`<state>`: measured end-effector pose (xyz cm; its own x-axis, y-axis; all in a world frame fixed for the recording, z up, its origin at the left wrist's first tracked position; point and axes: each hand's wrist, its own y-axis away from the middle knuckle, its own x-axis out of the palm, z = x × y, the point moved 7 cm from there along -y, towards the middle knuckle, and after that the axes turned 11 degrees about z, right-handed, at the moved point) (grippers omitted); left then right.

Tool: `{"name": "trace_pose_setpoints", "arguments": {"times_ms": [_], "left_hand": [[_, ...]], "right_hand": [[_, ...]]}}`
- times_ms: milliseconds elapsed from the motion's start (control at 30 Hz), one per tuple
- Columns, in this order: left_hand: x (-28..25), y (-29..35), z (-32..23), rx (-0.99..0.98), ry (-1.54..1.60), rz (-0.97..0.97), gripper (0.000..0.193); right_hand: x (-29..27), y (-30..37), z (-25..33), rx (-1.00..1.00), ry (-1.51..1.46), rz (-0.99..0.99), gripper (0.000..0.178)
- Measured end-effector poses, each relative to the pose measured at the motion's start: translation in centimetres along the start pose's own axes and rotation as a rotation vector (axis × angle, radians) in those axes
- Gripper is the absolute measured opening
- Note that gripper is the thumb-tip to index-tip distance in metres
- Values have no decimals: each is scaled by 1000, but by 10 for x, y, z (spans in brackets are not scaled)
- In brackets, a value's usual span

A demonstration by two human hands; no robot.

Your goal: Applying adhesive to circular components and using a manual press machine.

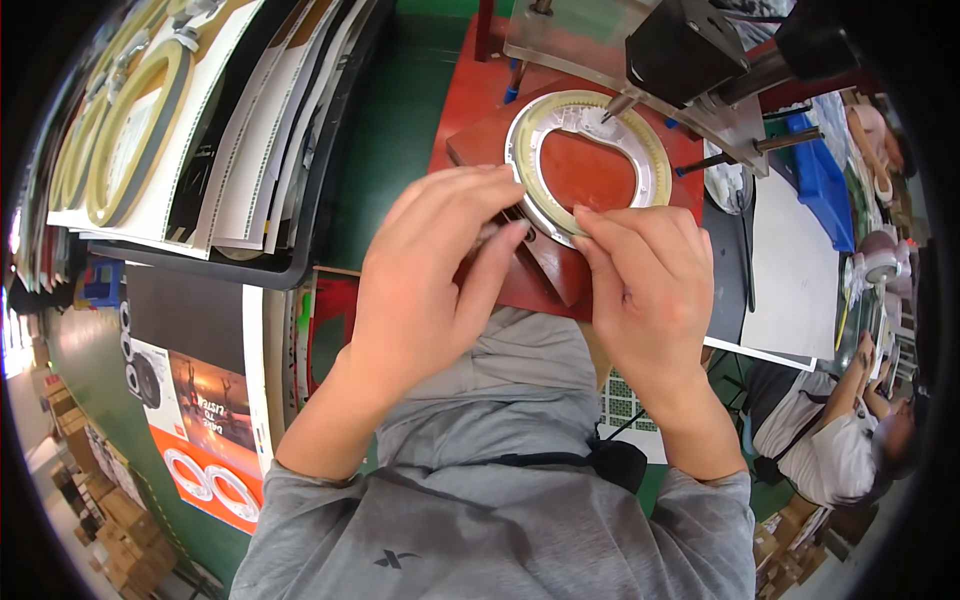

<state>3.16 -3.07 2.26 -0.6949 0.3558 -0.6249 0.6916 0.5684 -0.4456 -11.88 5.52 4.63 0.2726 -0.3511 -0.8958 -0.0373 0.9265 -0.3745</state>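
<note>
Right hand [650, 275] pinching, thumb and index together on the near rim of a white oval ring [655, 165] with a yellowish band round it. Left hand [430, 250] at the ring's near-left edge, fingers bent, thumb a bit apart from the index; cannot tell if it grips the rim, undersides hidden. Ring lies just beyond both hands, its opening facing up, with red surface showing through. Brown-red block [545, 262] between the hands, partly under the ring, on a red base [455, 110]. Metal tip [618, 104] over the ring's far side, contact unclear; black block [685, 50] and clear plate [560, 40] above and beyond, part of the same fixture. Left of the grip, well apart: black tray [285, 272] with upright white sheets [235, 140], more yellowish rings [105, 180] at the far-left end of that stack. Nearer and left, below the tray: printed box [210, 400], dark, white and orange. Right of the grip: white sheet [795, 260] on a dark surface, blue bin [825, 190] past it. Farther right, lower: co-worker in a white top [820, 450], bent arms. Cardboard boxes [120, 520] far off, lower left.
</note>
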Motion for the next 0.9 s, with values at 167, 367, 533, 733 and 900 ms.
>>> {"name": "trace_pose_setpoints", "arguments": {"times_ms": [167,367,533,733,900], "left_hand": [[3,-25,11,-205,-40,-76,25],[21,-34,19,-122,32,-198,20],[23,-37,24,-117,31,-234,21],[21,-39,28,-90,56,-214,19],[17,-41,25,-50,14,-152,18]], "right_hand": [[-2,-2,2,52,-2,73,24],[1,-2,-2,-33,20,64,25],[2,1,-6,-113,33,124,34],[-4,-8,-31,33,-12,-39,38],[28,-21,-48,177,59,146,58]]}}
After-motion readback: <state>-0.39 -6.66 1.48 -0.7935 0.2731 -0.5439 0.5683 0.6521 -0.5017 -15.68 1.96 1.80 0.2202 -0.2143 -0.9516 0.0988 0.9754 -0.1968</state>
